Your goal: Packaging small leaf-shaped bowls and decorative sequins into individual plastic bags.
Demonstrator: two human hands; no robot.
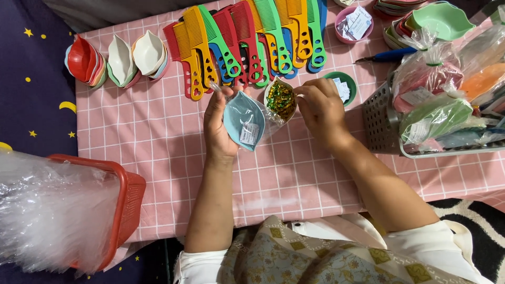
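Near the middle of the frame, the left hand gripped a blue leaf dish in a clear bag, mouth up for filling. The right hand pinched the white dish of shiny twist ties.

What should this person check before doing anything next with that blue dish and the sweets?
1. Left hand grips the blue leaf-shaped dish in its clear bag: ok.
2. Small paper slip lies in the dish: ok.
3. Right hand reaches the white dish of wrapped sweets: ok.
4. Sweets left in it: ok.
5. Bag mouth open: cannot tell.
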